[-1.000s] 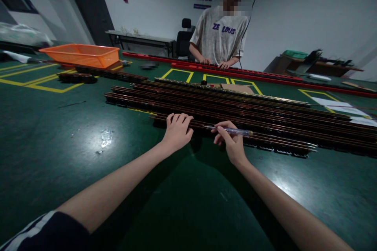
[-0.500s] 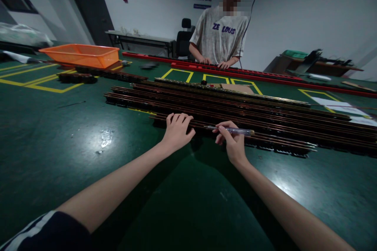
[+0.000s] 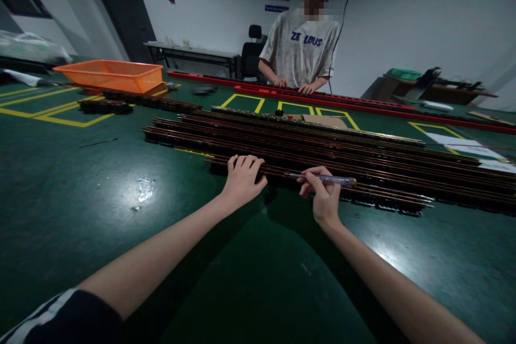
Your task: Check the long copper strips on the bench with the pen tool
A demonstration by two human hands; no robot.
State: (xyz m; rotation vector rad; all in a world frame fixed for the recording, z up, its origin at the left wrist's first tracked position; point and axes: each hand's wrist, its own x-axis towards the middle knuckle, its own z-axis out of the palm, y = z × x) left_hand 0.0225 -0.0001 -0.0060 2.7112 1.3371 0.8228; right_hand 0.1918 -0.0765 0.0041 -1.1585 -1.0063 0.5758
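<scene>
Several long dark strips with copper-coloured rods lie side by side across the green table. My left hand rests on the near edge of the strips, fingers bent and apart over the nearest one. To its right, my right hand is closed around a screwdriver with a clear purple handle. The screwdriver lies nearly level, and its thin shaft points left along the nearest strip, towards my left hand. Whether its tip touches the strip cannot be made out.
An orange basket stands at the back left, with short dark strips near it. Across the table a person has both hands at a long red rail. White paper sheets lie at the right.
My right hand has moved slightly to the right with the screwdriver, along the nearest strip. My left hand has stayed in place.
</scene>
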